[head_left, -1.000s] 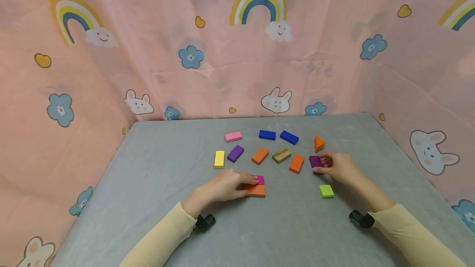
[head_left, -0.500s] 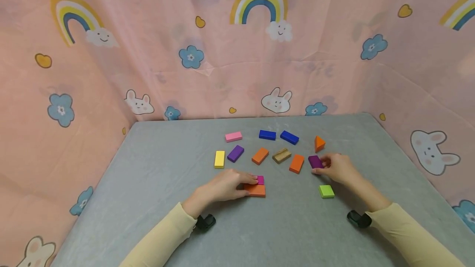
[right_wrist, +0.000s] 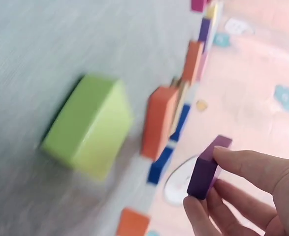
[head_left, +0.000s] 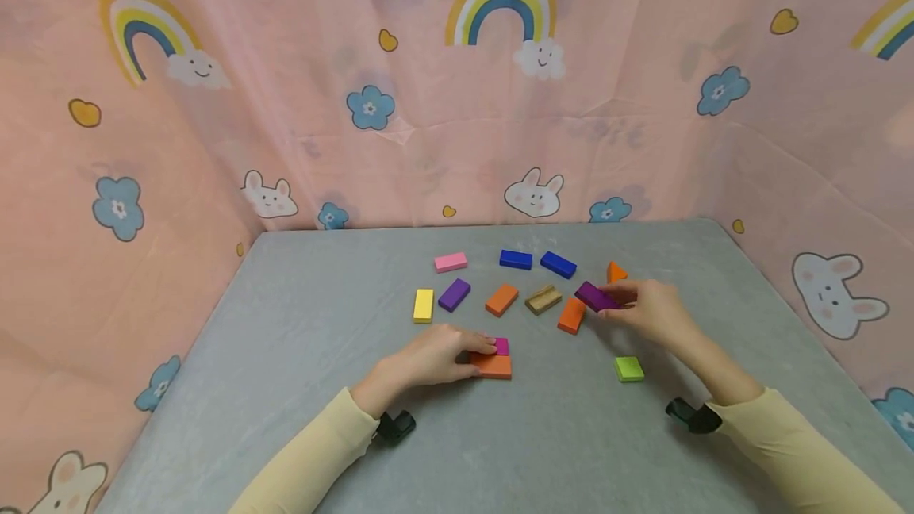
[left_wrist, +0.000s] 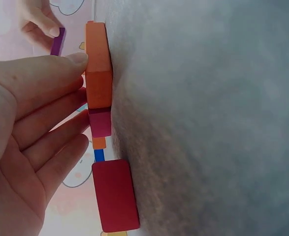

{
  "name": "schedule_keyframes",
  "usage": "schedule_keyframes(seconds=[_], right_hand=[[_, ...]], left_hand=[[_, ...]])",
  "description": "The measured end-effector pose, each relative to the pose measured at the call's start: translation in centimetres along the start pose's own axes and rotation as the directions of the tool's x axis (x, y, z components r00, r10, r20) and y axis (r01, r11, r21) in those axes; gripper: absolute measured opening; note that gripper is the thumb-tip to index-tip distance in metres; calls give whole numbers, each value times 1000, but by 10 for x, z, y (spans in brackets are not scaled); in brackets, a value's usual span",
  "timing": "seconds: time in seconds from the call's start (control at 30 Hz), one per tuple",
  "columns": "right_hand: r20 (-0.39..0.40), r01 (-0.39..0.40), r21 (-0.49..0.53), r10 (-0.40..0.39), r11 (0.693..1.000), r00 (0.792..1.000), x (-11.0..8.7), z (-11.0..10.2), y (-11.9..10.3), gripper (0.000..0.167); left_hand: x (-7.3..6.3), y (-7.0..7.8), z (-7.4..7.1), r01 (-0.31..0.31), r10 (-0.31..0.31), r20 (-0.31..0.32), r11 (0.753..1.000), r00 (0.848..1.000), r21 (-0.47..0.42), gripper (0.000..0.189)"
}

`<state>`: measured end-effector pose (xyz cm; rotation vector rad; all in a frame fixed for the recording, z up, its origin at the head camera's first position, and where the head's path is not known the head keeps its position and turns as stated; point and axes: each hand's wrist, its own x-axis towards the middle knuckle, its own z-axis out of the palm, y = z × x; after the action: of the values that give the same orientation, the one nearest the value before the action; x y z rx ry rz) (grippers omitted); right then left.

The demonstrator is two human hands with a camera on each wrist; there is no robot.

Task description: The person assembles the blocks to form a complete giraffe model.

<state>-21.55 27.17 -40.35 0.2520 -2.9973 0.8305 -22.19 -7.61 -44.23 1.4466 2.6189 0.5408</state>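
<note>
My right hand [head_left: 653, 312] pinches a dark purple rectangular block [head_left: 594, 297] between thumb and fingers. In the right wrist view that purple block [right_wrist: 205, 173] is tilted and raised clear of the table. My left hand [head_left: 437, 357] rests at an orange block [head_left: 494, 368] and a magenta block [head_left: 502, 347], which lie against each other. The left wrist view shows the thumb tip on the orange block [left_wrist: 99, 64] and fairly straight fingers reaching to the magenta block [left_wrist: 100, 123]. A red block [left_wrist: 115, 195] stands nearby there; the left hand hides it in the head view.
A lime green block [head_left: 629, 369] lies in front of the right hand. Further back are a yellow block [head_left: 424, 305], a violet block [head_left: 454, 295], a pink block [head_left: 451, 262], two blue blocks [head_left: 516, 259], a gold block [head_left: 543, 300], orange blocks [head_left: 571, 316] and an orange triangular block [head_left: 616, 271].
My right hand has lifted the purple block off the table and carried it slightly up and left, over the nearby orange block. The left hand has stayed where it was.
</note>
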Motion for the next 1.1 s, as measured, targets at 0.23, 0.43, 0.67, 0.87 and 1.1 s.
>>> schedule_keyframes(seconds=[0.23, 0.43, 0.67, 0.87, 1.1], right_hand=[[78, 147, 51, -151, 988, 985, -1, 16, -29, 37], [182, 233, 24, -233, 972, 955, -4, 32, -43, 34], [280, 284, 89, -298, 955, 913, -8, 45, -50, 34], [323, 277, 146, -310, 950, 894, -10, 56, -52, 34], [322, 281, 162, -320, 946, 891, -11, 63, -51, 35]], left_hand=[[0, -1, 1, -11, 11, -6, 1000, 1000, 1, 36], [0, -2, 0, -10, 10, -9, 1000, 1000, -3, 36], [0, -1, -1, -10, 10, -10, 1000, 1000, 7, 35], [1, 1, -2, 8, -9, 4, 1000, 1000, 12, 35], [2, 0, -2, 1, -1, 0, 1000, 1000, 11, 35]])
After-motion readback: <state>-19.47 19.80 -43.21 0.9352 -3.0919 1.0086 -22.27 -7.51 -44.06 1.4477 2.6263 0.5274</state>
